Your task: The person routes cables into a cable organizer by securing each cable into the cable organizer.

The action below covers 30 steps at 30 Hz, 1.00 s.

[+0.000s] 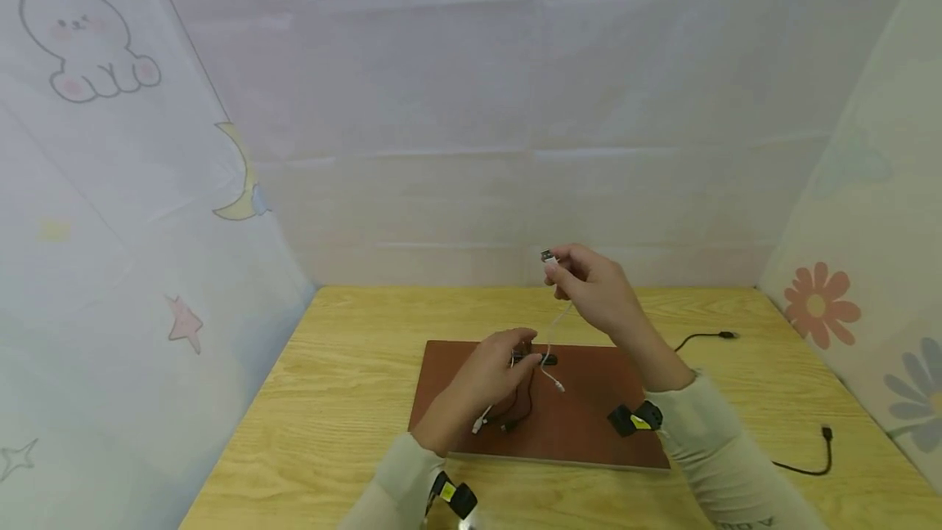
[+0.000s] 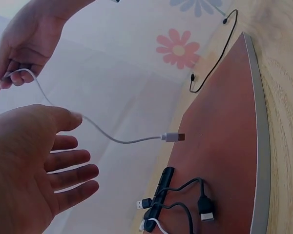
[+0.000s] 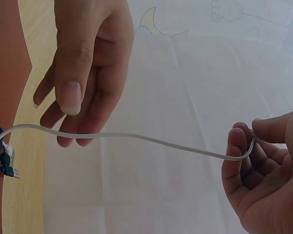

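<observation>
My right hand [image 1: 599,289] is raised above the far table edge and pinches a white USB cable [image 2: 122,142] near its USB-A plug [image 1: 548,257]. The cable hangs down from it, its small white end connector [image 2: 172,137] dangling over the brown board [image 2: 224,122]. My left hand [image 2: 39,165] hovers lower over the board with its fingers loosely extended and holds nothing; the cable runs close by its thumb tip. Just beyond those fingers, a black cable holder strip [image 2: 158,202] sits on the board, with black cables [image 2: 205,204] and another white cable [image 2: 158,225] in it.
The board lies on a wood-grain table [image 1: 294,424]. To its right, ends of black cables [image 1: 706,335] lie on the table, one of them [image 1: 809,471] nearer the front. Printed cloth walls [image 1: 441,105] stand behind and at both sides.
</observation>
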Tool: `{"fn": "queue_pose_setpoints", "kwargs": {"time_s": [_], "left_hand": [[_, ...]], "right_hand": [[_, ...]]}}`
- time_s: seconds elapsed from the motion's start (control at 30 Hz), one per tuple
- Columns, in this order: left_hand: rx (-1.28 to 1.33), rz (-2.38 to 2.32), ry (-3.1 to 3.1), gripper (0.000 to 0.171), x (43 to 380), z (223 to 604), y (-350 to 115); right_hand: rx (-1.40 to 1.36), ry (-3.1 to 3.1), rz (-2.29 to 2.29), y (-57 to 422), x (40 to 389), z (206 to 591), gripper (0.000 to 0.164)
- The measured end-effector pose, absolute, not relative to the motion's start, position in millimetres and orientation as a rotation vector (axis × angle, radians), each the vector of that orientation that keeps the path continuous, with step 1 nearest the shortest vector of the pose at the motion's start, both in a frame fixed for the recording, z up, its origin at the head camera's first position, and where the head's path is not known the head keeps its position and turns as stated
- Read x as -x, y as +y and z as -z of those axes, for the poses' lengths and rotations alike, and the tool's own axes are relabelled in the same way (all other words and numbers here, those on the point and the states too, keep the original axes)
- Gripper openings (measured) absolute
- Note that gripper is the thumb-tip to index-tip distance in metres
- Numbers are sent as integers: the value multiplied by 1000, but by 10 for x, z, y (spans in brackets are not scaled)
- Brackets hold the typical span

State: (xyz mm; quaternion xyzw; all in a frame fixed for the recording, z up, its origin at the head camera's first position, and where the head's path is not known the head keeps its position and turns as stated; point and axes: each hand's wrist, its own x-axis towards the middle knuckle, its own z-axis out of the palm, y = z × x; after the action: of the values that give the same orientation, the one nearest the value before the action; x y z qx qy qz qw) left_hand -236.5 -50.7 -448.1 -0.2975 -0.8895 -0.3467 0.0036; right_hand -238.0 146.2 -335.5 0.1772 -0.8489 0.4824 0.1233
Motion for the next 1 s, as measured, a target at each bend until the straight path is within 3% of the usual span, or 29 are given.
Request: {"fn": "queue_pose_setpoints", "kwargs": {"time_s": [0.1,0.23,0.47,1.0], "left_hand": [[974,1198,-2794,38,2393,4503,-477],[1040,1246,-2785,18,2408,4554,-454],[1047,1259,-2748,13,2382,4607,-454],[920,1273,-2740,22,2234,4724,-515]], "right_hand": [[-520,-2470,-1434,1426,2375,3354,32],[-525,-2461,-1469,1384,2373,3356,32],[-525,-2456,-1494,1349,2394,3361,33],[-381,-2502,-1594,1495,2632,3525,31]]}}
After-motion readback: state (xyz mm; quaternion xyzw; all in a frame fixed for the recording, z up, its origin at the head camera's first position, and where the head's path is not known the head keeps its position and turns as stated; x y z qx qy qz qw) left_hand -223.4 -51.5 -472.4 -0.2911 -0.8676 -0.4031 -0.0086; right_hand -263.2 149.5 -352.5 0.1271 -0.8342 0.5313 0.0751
